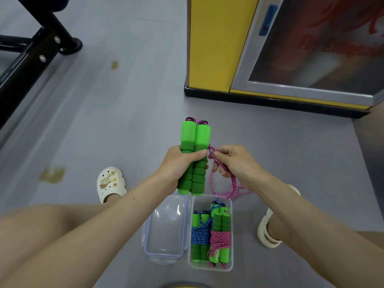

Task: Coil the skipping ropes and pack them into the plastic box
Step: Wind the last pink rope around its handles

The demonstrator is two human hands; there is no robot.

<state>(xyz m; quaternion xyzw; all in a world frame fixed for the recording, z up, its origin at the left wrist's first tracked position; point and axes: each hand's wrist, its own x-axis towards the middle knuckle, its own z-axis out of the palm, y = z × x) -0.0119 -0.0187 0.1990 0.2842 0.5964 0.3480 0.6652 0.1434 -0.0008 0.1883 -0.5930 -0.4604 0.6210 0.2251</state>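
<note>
Gripping two green foam handles side by side, your left hand curls round both. Your right hand pinches one pink rope just beside handles; slack hangs below. One plastic box on floor holds two coiled ropes: one blue-wound bundle, one pink-wound bundle. One lid lies open alongside.

Cabinet door glass: red lettering toward its right edge, reads "Fire Extinguis", rest cut off.
Blue tag: too blurred to read.
</note>
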